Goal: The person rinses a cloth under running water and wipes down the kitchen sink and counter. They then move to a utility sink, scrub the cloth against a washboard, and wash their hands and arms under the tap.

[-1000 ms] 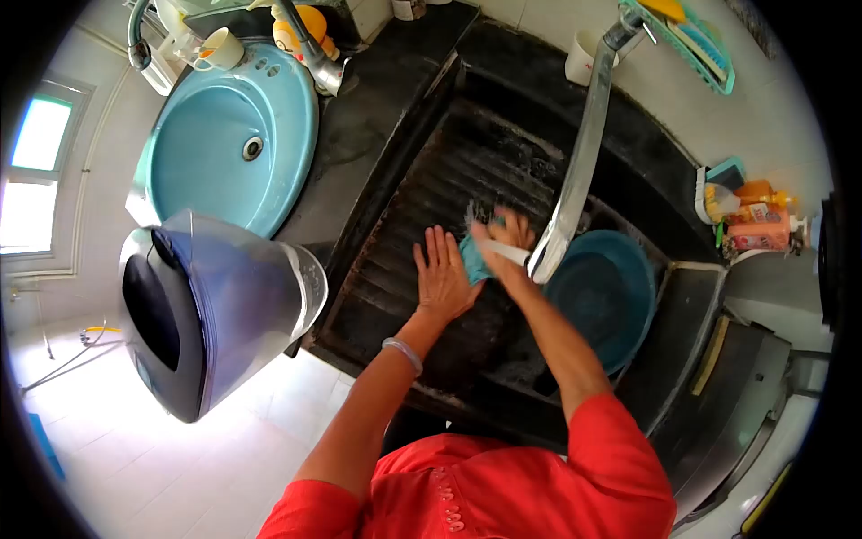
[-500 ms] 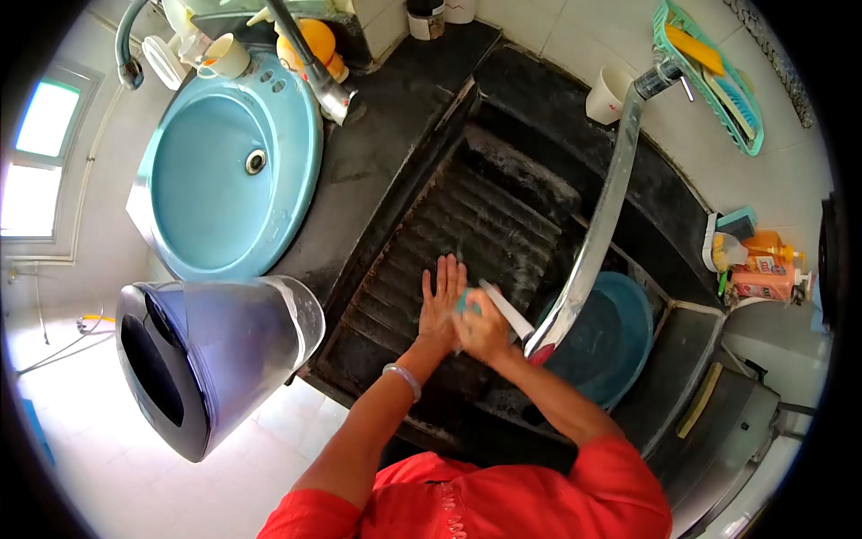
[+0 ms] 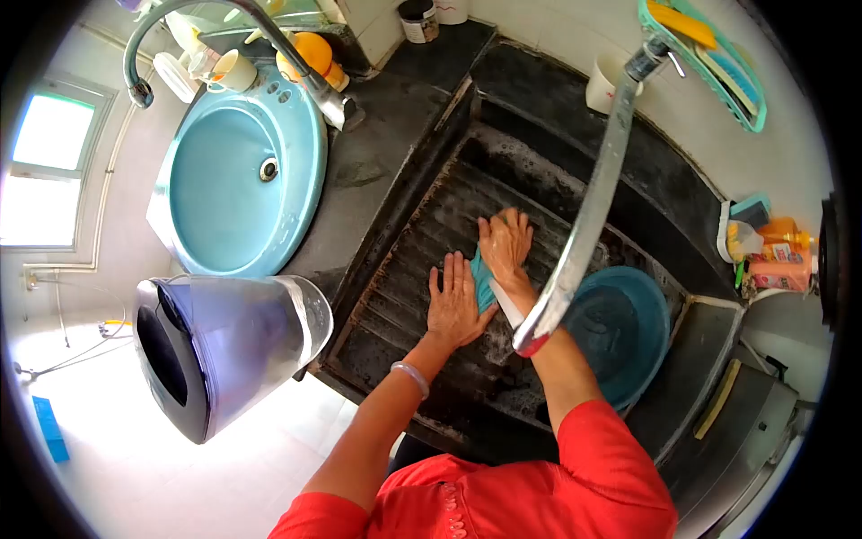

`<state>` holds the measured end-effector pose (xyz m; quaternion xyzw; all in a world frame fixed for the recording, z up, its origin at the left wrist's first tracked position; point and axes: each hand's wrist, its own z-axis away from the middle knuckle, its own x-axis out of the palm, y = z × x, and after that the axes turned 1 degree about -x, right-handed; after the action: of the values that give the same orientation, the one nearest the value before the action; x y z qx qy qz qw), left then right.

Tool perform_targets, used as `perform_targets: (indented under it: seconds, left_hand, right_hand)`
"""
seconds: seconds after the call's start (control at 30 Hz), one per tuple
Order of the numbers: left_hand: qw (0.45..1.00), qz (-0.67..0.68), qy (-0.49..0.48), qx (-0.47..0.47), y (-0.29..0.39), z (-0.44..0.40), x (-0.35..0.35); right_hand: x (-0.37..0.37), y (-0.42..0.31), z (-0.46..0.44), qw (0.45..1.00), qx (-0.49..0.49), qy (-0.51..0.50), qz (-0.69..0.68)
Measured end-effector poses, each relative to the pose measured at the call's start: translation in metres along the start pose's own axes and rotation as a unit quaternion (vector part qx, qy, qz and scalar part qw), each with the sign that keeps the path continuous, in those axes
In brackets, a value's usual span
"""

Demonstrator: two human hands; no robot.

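My left hand [image 3: 456, 303] lies flat with fingers stretched on the dark ribbed washboard surface [image 3: 386, 301], its thumb out toward a teal cloth [image 3: 483, 280]. My right hand [image 3: 506, 244] is farther up the ribs, its fingers bent and pressed down at the upper end of the cloth. The cloth stretches between both hands; the part under my right palm is hidden. A pale strip, perhaps a tube [image 3: 506, 304], runs from below the tap's tip toward the cloth. The long metal tap [image 3: 588, 207] reaches over my right forearm.
A blue basin [image 3: 660, 314] with water stands to the right. On the left are a light blue washbasin [image 3: 215, 193] and a purple bin-like container [image 3: 238, 346]. Suds lie in the trough. Bottles [image 3: 781, 260] and a green rack [image 3: 750, 103] line the right wall.
My right hand has moved up and away along the ribs from beside my left hand, drawing the teal cloth out longer. My left hand stays flat. The view has shifted slightly.
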<state>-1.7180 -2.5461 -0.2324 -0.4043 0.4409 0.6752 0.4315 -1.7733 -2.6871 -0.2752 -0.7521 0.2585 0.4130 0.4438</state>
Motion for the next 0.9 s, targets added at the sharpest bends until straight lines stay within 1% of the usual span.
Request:
perform_targets:
  seconds: [0.03,0.07,0.1,0.17,0.2,0.23,0.3,0.33,0.37,0.43,0.47,0.53,0.57,0.6,0.67,0.7,0.73,0.77,0.83,0.9]
  left_hand:
    - [1.000,0.026,0.006,0.016,-0.005,0.001,-0.004]
    - [0.998,0.056,0.010,0.029,-0.006,0.005,-0.004]
    - [0.998,0.041,0.022,0.037,-0.005,0.006,0.002]
    - [0.997,0.001,0.052,0.049,-0.012,0.004,0.017]
    - [0.998,0.031,0.046,0.043,-0.005,0.006,0.009]
    - [0.995,0.032,0.076,0.055,-0.008,0.003,0.024]
    - [0.991,-0.126,0.040,0.031,-0.007,-0.001,0.035]
    - [0.999,0.013,0.031,0.028,-0.002,0.002,0.012]
    - [0.999,-0.003,0.017,0.034,-0.003,0.004,0.007]
    - [0.998,-0.027,-0.007,0.052,-0.004,0.005,0.000]
    - [0.997,0.055,0.027,0.055,-0.008,0.004,0.007]
    - [0.999,-0.018,-0.003,0.045,0.000,0.002,0.009]
    - [0.997,-0.060,-0.020,0.040,0.000,0.000,0.007]
    - [0.997,-0.052,-0.029,0.049,-0.001,0.000,0.006]
    - [0.995,-0.073,-0.064,0.029,0.004,-0.001,0.001]
    - [0.993,-0.083,-0.077,0.018,0.007,-0.003,-0.001]
    - [0.994,-0.098,0.030,0.046,-0.002,-0.002,0.025]
    - [0.999,-0.026,-0.002,0.040,-0.003,-0.001,0.016]
    - [0.995,0.079,0.026,0.063,-0.011,0.003,0.014]
    - [0.997,0.041,0.018,0.059,-0.010,0.001,0.019]
  right_hand:
    - [-0.007,0.001,0.001,1.000,-0.002,-0.018,0.007]
    - [-0.026,-0.003,0.012,0.999,-0.017,-0.008,-0.027]
    - [-0.046,-0.008,0.033,0.997,-0.036,0.001,-0.062]
    - [-0.050,-0.005,0.081,0.979,-0.033,-0.031,-0.199]
    - [-0.055,-0.006,0.103,0.963,-0.028,-0.046,-0.265]
    - [-0.039,-0.001,0.090,0.974,-0.066,-0.052,-0.208]
    - [-0.014,0.005,0.062,0.984,-0.142,-0.051,-0.094]
    - [-0.025,-0.007,0.023,0.998,-0.036,-0.057,-0.009]
    - [-0.025,0.003,0.009,0.991,-0.115,-0.024,0.055]
    - [-0.028,0.000,0.017,0.995,-0.023,-0.017,-0.090]
    - [-0.043,-0.010,0.037,0.996,-0.011,-0.006,-0.091]
    - [-0.028,0.016,0.108,0.979,-0.168,0.063,-0.093]
    - [-0.023,0.010,0.114,0.979,-0.104,-0.012,-0.173]
    - [-0.017,0.004,0.120,0.966,-0.029,-0.075,-0.245]
    - [-0.008,0.012,0.082,0.964,-0.128,-0.047,-0.229]
    - [-0.018,0.005,0.051,0.986,-0.073,-0.066,-0.131]
    - [-0.027,-0.002,0.021,0.995,-0.023,-0.095,-0.028]
    - [-0.033,-0.004,0.010,0.996,0.029,-0.037,-0.078]
    - [-0.034,0.004,0.048,0.992,0.018,-0.051,-0.110]
    - [-0.036,0.006,0.092,0.988,0.003,-0.063,-0.139]
